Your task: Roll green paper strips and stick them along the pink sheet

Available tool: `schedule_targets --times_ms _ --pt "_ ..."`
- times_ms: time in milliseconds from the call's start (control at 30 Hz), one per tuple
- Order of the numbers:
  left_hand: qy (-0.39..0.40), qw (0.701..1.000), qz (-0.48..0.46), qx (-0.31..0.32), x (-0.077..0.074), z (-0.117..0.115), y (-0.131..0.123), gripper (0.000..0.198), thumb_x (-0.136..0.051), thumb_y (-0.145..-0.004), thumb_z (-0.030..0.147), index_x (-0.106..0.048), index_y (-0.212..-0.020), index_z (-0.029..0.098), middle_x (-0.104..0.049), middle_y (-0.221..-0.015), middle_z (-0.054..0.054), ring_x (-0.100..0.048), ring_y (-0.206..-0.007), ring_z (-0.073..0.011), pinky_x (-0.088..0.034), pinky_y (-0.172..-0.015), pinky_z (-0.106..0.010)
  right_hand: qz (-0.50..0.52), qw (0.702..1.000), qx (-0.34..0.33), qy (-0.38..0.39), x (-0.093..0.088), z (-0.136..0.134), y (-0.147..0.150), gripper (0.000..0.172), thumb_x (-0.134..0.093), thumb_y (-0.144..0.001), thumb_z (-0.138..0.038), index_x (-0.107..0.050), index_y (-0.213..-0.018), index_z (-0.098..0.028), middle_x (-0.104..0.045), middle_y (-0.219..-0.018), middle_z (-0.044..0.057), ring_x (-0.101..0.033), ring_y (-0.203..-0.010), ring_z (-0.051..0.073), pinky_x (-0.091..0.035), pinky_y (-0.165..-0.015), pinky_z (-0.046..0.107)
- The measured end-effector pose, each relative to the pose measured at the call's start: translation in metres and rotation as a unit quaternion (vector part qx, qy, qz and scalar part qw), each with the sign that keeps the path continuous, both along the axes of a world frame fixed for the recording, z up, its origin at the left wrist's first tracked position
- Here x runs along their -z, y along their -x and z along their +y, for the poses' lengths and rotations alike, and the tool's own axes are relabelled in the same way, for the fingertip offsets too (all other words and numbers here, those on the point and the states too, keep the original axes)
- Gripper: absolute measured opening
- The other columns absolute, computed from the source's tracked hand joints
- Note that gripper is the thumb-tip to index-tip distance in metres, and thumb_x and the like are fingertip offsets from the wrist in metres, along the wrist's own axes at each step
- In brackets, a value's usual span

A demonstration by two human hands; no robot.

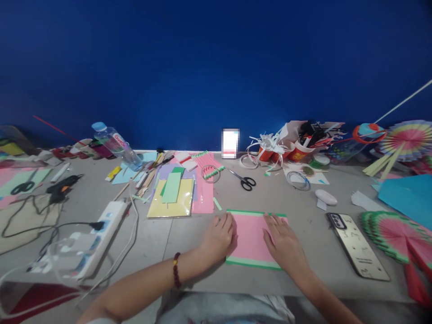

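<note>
A pink sheet of paper (249, 238) with green strips along its far and near edges lies flat on the table in front of me. My left hand (218, 236) is closed at the sheet's left edge, its fingers curled against the paper. A dark beaded bracelet (176, 270) circles that wrist. Stretched over the right part of the sheet, my right hand (283, 238) lies flat with its fingers extended. Beyond the sheet rest black-handled scissors (247, 182) and a small pale green paper strip (217, 204).
Left are a power strip (103, 238) with cables, a glue gun (64, 186), a tilted bottle (118, 144) and a yellow paper pack (171, 207). A phone (359, 247), paper fans (401, 238) and cups of tools (302, 150) stand or lie right. A blue wall (216, 67) rises behind.
</note>
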State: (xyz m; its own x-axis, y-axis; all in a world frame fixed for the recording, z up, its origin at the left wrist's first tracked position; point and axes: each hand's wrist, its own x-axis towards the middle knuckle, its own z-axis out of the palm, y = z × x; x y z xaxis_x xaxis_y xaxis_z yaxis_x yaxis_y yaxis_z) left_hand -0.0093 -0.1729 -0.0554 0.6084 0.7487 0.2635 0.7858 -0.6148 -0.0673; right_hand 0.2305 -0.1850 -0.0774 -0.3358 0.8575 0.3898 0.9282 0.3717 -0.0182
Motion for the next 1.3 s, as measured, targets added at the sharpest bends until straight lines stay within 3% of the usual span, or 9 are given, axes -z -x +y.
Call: schedule_targets --times_ms 233,333,467,633,767,900,1300 --pt "0.000 1.000 -0.010 -0.004 0.010 -0.006 0.000 0.040 -0.045 -0.091 0.028 -0.059 -0.119 0.004 -0.058 -0.129 -0.020 -0.054 -0.115 -0.0280 -0.039 -0.093 -0.040 0.047 0.997 -0.012 0.059 -0.024 0.021 -0.001 0.030 -0.043 -0.093 -0.024 -0.065 -0.109 -0.014 -0.069 -0.104 0.015 -0.061 -0.104 0.029 -0.046 -0.092 0.045" --pt "0.012 1.000 0.000 -0.004 0.009 -0.006 -0.002 0.041 -0.045 -0.091 0.028 -0.058 -0.121 0.004 -0.057 -0.129 -0.020 -0.054 -0.115 -0.0282 -0.040 -0.091 -0.038 0.102 0.987 -0.081 0.091 -0.037 0.044 0.010 0.027 -0.043 -0.092 -0.021 -0.064 -0.108 -0.015 -0.068 -0.106 0.013 -0.059 -0.103 0.026 -0.047 -0.092 0.044" --pt "0.023 1.000 0.015 -0.003 0.003 -0.006 -0.001 0.045 -0.042 -0.092 0.030 -0.054 -0.126 0.003 -0.056 -0.131 -0.020 -0.052 -0.118 -0.0287 -0.039 -0.092 -0.039 0.169 0.945 -0.190 0.204 -0.048 0.080 0.044 0.026 -0.046 -0.092 -0.019 -0.064 -0.110 -0.020 -0.068 -0.105 0.008 -0.060 -0.101 0.021 -0.048 -0.091 0.038" --pt "0.035 0.999 0.017 -0.003 -0.001 -0.005 -0.001 0.045 -0.042 -0.092 0.030 -0.053 -0.127 0.002 -0.055 -0.131 -0.022 -0.051 -0.118 -0.0295 -0.040 -0.090 -0.040 0.195 0.910 -0.253 0.264 -0.042 0.124 0.095 0.024 -0.054 -0.089 -0.019 -0.066 -0.109 -0.019 -0.069 -0.107 0.009 -0.061 -0.099 0.021 -0.047 -0.089 0.036" --pt "0.039 0.999 0.020 0.000 -0.003 -0.005 -0.001 0.047 -0.042 -0.092 0.031 -0.053 -0.126 0.001 -0.057 -0.128 -0.021 -0.051 -0.116 -0.0295 -0.040 -0.087 -0.039 0.166 0.905 -0.294 0.259 -0.034 0.144 0.119 0.026 -0.062 -0.085 -0.022 -0.066 -0.111 -0.018 -0.067 -0.102 0.009 -0.058 -0.097 0.023 -0.046 -0.088 0.037" --pt "0.053 0.998 0.018 0.000 -0.006 -0.004 0.000 0.049 -0.043 -0.092 0.033 -0.052 -0.127 0.000 -0.057 -0.127 -0.022 -0.052 -0.115 -0.0298 -0.040 -0.087 -0.039 0.170 0.907 -0.284 0.262 -0.030 0.149 0.126 0.024 -0.069 -0.079 -0.021 -0.067 -0.102 -0.016 -0.066 -0.094 0.008 -0.056 -0.090 0.022 -0.046 -0.083 0.035" --pt "0.071 0.997 -0.002 0.001 -0.005 -0.002 0.001 0.049 -0.045 -0.091 0.033 -0.051 -0.128 0.002 -0.057 -0.126 -0.021 -0.052 -0.111 -0.0298 -0.040 -0.086 -0.040 0.219 0.893 -0.270 0.287 -0.031 0.153 0.128 0.003 -0.068 -0.078 -0.018 -0.065 -0.079 -0.018 -0.062 -0.078 0.002 -0.054 -0.077 0.017 -0.042 -0.071 0.029"
